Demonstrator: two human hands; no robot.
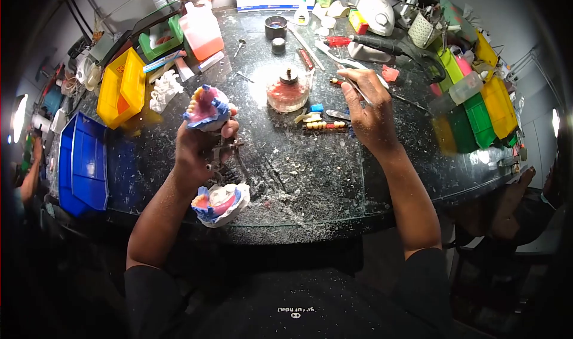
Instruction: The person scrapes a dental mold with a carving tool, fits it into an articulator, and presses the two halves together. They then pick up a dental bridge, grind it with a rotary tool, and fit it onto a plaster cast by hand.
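Note:
My left hand (192,145) is closed around a metal dental articulator (218,159), held open above the bench's front. Its upper plaster model (206,115) carries pink and blue wax with a row of teeth. Below my hand hangs the lower plaster model (222,206), also with pink and blue wax. My right hand (373,109) grips a thin wax carver (353,83) like a pen, right of a glass spirit lamp (287,95) with reddish contents. Near that hand lie a strip of artificial teeth (325,125) and a small blue block (316,107).
A blue bin (83,172) and a yellow bin (116,91) stand left, near a bottle of pink liquid (202,31). Green bins (477,121) stand right. A black-handled tool (376,43) lies beyond my right hand. White debris covers the dark bench (310,190). Other people's arms show at both edges.

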